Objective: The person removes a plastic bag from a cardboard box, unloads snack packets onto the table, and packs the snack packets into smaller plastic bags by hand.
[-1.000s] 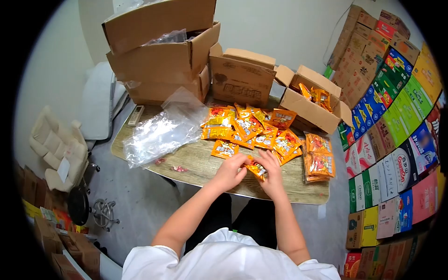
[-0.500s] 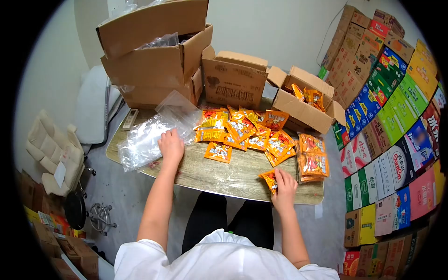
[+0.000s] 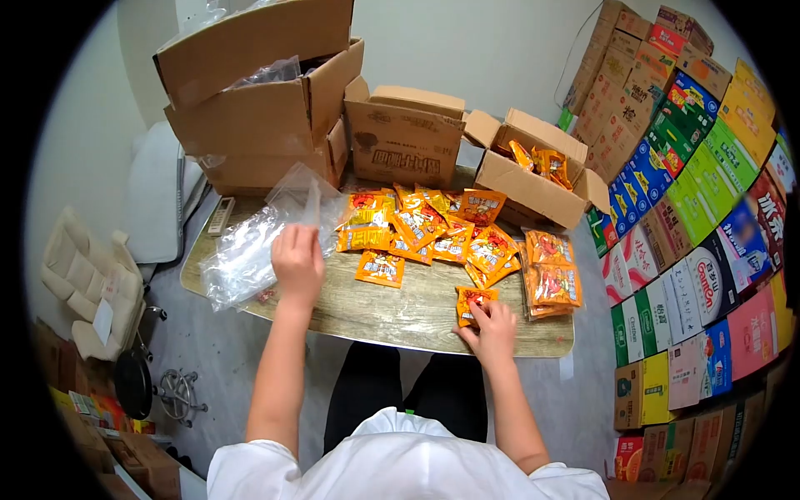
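My left hand (image 3: 297, 260) is over the right part of a heap of clear plastic bags (image 3: 242, 265), fingers pressed together with bag film at the fingertips. Near the table's front edge, my right hand (image 3: 493, 328) grips small orange packets (image 3: 472, 302) between thumb and fingers. A loose pile of orange packets (image 3: 419, 225) lies behind, at the middle of the table, with one packet (image 3: 380, 269) at its front left. Right of the pile lie clear bags filled with orange packets (image 3: 552, 279).
Large cardboard boxes (image 3: 250, 117) are stacked at the back left of the wooden table (image 3: 350, 312). An upright carton (image 3: 404, 137) and an open carton with orange packets (image 3: 529, 185) stand along the back. A remote (image 3: 221, 216) lies left.
My left hand has left the packets and moved left to the clear bags, where its fingers have closed. My right hand has moved right with the orange packets, then slightly left.
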`<state>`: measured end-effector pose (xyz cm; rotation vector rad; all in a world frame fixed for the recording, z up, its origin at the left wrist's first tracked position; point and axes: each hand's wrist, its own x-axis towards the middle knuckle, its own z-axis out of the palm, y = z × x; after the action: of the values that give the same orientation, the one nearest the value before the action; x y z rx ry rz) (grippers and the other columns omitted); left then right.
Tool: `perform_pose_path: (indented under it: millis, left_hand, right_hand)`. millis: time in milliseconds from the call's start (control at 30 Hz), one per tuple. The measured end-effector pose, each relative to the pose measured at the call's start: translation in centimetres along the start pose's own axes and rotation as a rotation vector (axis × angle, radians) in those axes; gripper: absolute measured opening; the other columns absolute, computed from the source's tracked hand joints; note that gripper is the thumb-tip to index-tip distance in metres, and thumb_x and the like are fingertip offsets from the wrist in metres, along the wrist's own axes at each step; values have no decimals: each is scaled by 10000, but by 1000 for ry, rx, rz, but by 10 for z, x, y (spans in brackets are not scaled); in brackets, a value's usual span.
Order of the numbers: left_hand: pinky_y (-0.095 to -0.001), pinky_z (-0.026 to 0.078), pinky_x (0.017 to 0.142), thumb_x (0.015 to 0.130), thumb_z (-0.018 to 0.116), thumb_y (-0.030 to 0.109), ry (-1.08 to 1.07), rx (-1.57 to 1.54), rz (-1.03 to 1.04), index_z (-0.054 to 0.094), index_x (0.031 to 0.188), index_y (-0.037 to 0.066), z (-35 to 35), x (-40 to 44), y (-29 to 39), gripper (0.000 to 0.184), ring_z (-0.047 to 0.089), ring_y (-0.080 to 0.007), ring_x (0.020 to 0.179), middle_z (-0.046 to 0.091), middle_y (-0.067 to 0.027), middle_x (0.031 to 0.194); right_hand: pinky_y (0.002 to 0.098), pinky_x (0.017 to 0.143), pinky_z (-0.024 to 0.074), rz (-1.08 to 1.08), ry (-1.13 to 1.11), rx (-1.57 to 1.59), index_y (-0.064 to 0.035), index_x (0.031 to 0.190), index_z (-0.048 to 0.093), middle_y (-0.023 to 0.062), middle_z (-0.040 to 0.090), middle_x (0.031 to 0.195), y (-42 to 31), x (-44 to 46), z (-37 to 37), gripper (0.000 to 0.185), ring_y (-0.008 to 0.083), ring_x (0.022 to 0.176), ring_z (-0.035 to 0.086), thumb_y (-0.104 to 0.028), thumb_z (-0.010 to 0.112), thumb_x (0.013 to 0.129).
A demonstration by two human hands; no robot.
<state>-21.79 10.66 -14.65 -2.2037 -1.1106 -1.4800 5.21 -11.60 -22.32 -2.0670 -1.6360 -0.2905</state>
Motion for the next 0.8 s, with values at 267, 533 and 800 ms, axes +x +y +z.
perform_pose_path:
  millis: [267,533,800]
  left_hand:
    - [-384,419,596,679,637,-15,-209,-407,362,621,860,55,-8,-17,81,195,550,-271,691,534,-83,763]
    - [-370,415,720,726,716,230,-584,-570,467,624,883,97,5,-71,115,225,550,-238,807,523,-48,808]
    - [-437,383,882,555,868,403,-501,-372,-43,566,1128,82,-30,-71,83,723,502,-316,1043,544,-110,1085]
  right_hand:
    - [376,840,444,72,130,617,-57,1268,575,130,613,1030,-39,36,-45,470,264,941,572,-254,699,859]
    - [251,652,489,253,-311,1011,13,1093,661,53,657,840,-26,47,-4,233,96,711,596,-150,571,952]
    - [231,576,491,478,-44,1088,50,994,684,65,684,817,-15,31,4,164,86,624,626,-12,606,864]
